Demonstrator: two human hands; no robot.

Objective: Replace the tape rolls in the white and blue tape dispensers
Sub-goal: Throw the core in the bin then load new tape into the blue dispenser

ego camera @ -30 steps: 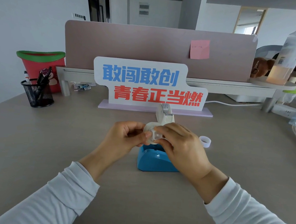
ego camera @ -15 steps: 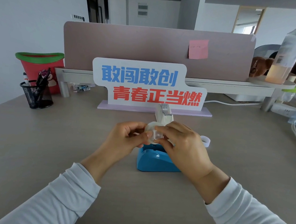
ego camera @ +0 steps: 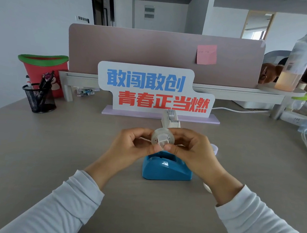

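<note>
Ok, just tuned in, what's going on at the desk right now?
A person holds a clear tape roll with a white hub in its centre, both hands on it: left hand and right hand, raised just above the blue tape dispenser. The dispenser's bay looks empty, so the roll is not seated yet. The white tape dispenser stands behind, by the sign. Another small tape roll lies on the desk, partly hidden by the right hand.
</note>
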